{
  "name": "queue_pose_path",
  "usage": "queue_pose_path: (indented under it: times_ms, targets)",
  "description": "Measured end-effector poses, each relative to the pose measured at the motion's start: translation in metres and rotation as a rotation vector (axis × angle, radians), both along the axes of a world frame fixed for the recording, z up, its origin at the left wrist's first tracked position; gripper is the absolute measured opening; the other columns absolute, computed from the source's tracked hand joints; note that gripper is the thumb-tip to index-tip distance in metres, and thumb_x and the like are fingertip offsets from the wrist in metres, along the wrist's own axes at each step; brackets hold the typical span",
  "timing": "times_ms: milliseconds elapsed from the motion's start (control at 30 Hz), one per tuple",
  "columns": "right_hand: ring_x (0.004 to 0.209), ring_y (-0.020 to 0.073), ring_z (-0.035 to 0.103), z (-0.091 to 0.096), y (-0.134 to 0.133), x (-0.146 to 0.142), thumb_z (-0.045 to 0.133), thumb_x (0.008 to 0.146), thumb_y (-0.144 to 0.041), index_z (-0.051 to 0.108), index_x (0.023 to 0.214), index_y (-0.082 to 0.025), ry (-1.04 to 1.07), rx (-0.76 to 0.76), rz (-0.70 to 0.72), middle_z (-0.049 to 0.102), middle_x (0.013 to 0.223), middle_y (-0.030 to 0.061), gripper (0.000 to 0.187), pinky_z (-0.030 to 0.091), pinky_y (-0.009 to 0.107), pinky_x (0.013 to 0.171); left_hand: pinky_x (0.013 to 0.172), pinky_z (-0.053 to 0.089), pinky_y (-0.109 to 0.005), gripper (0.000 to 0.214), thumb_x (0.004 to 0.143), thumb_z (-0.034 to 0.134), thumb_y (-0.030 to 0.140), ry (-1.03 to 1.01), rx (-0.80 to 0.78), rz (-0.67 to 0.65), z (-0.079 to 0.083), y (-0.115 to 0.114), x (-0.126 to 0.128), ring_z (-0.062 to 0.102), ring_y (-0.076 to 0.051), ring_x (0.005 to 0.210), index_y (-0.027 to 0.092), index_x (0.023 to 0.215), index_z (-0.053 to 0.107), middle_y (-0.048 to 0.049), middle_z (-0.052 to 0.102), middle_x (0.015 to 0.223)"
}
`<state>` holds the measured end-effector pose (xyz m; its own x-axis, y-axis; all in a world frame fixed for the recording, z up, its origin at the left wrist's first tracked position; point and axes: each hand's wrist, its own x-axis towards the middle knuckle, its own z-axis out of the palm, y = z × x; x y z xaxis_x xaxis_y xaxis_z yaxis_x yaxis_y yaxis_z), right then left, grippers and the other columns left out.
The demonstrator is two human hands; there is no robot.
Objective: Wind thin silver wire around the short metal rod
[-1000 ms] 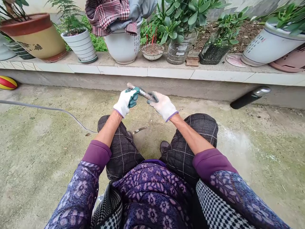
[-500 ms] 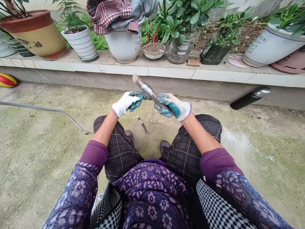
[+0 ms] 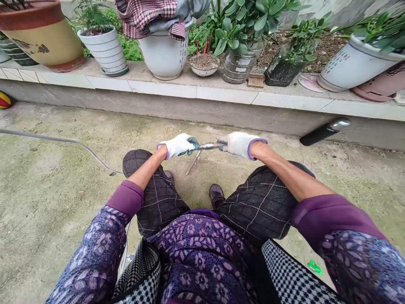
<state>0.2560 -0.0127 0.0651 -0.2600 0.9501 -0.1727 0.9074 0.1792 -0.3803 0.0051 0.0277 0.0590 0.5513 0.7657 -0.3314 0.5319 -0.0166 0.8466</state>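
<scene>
A metal rod (image 3: 209, 146) has been swung level above the knees (image 3: 136, 162), its two ends now gripped by the closed fingers (image 3: 191, 145) of the gloved left hand (image 3: 177, 145) and right hand (image 3: 240, 144).

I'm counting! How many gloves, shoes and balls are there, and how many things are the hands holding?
Gloves: 2 (left glove, right glove)
Shoes: 2 (left shoe, right shoe)
Balls: 1 (striped ball)
Things held: 1 (metal rod)
Total: 6
</scene>
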Motion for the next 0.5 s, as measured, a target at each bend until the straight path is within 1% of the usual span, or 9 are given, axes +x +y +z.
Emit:
queue_pose_path:
  times_ms: [33,100,133,167,233,300,367,433,500]
  targets:
    - [0.069,0.0235,0.068,0.005,0.004,0.002,0.072,0.084,-0.031,0.077,0.091,-0.022,-0.073,0.023,-0.023,0.071,0.070,0.0053,0.012,0.047,0.032,0.066,0.033,0.024,-0.020,0.015,0.075,0.067,0.017,-0.034,0.004,0.011,0.001,0.001,0.003,0.038,-0.007,0.034,0.016,0.083,0.079,-0.0002,0.062,0.054]
    - [0.075,0.0245,0.069,0.016,0.008,0.003,0.067,0.087,-0.030,0.077,0.105,-0.022,-0.173,0.077,-0.069,0.074,0.081,0.0077,0.022,0.047,0.032,0.068,0.034,0.025,-0.019,0.026,0.079,0.065,0.019,-0.119,-0.001,0.022,0.006,0.003,0.007,0.037,-0.006,0.035,0.015,0.101,0.079,0.0004,0.064,0.058]
    - [0.076,0.0239,0.068,0.021,0.008,0.001,0.065,0.089,-0.030,0.076,0.110,-0.021,-0.176,0.117,-0.087,0.075,0.085,0.0082,0.025,0.047,0.032,0.069,0.034,0.026,-0.019,0.031,0.080,0.064,0.019,-0.169,-0.010,0.019,0.009,0.004,0.009,0.037,-0.006,0.035,0.014,0.107,0.078,0.0007,0.064,0.058]
    - [0.075,0.0223,0.067,0.026,0.007,-0.003,0.063,0.091,-0.030,0.074,0.112,-0.020,-0.125,0.144,-0.107,0.074,0.086,0.0081,0.027,0.047,0.031,0.068,0.034,0.026,-0.018,0.034,0.080,0.064,0.018,-0.221,-0.020,0.014,0.013,0.005,0.010,0.037,-0.005,0.035,0.012,0.112,0.077,0.0006,0.064,0.059]
    - [0.064,0.0172,0.061,0.036,0.003,-0.012,0.061,0.092,-0.030,0.073,0.114,-0.018,0.120,0.129,-0.176,0.071,0.082,0.0059,0.027,0.047,0.027,0.060,0.035,0.027,-0.018,0.036,0.081,0.063,0.017,-0.318,-0.034,0.010,0.020,0.006,0.011,0.038,-0.005,0.036,0.010,0.114,0.076,-0.0001,0.064,0.062]
    - [0.051,0.0119,0.051,0.045,-0.002,-0.021,0.061,0.092,-0.030,0.070,0.116,-0.018,0.441,0.026,-0.261,0.067,0.075,0.0031,0.028,0.043,0.024,0.047,0.035,0.029,-0.018,0.034,0.083,0.062,0.017,-0.404,-0.049,0.032,0.025,0.007,0.010,0.038,-0.005,0.036,0.010,0.114,0.075,-0.0003,0.064,0.064]
    - [0.044,0.0089,0.043,0.051,-0.006,-0.026,0.065,0.089,-0.031,0.068,0.114,-0.017,0.700,-0.102,-0.303,0.062,0.069,0.0015,0.028,0.037,0.021,0.036,0.035,0.028,-0.018,0.029,0.085,0.063,0.018,-0.449,-0.065,0.074,0.028,0.006,0.008,0.037,-0.004,0.035,0.010,0.110,0.075,0.0008,0.062,0.062]
    - [0.042,0.0081,0.041,0.054,-0.009,-0.025,0.070,0.084,-0.031,0.068,0.104,-0.016,0.846,-0.197,-0.276,0.060,0.066,0.0012,0.024,0.034,0.020,0.031,0.034,0.027,-0.018,0.022,0.085,0.066,0.020,-0.440,-0.073,0.119,0.029,0.006,0.005,0.036,-0.004,0.035,0.010,0.103,0.075,0.0019,0.058,0.058]
    - [0.041,0.0083,0.043,0.053,-0.010,-0.022,0.074,0.080,-0.030,0.069,0.097,-0.016,0.906,-0.269,-0.223,0.060,0.063,0.0009,0.023,0.034,0.020,0.029,0.034,0.026,-0.018,0.014,0.084,0.069,0.018,-0.406,-0.060,0.166,0.030,0.006,0.000,0.036,-0.003,0.034,0.010,0.094,0.075,0.0025,0.056,0.055]
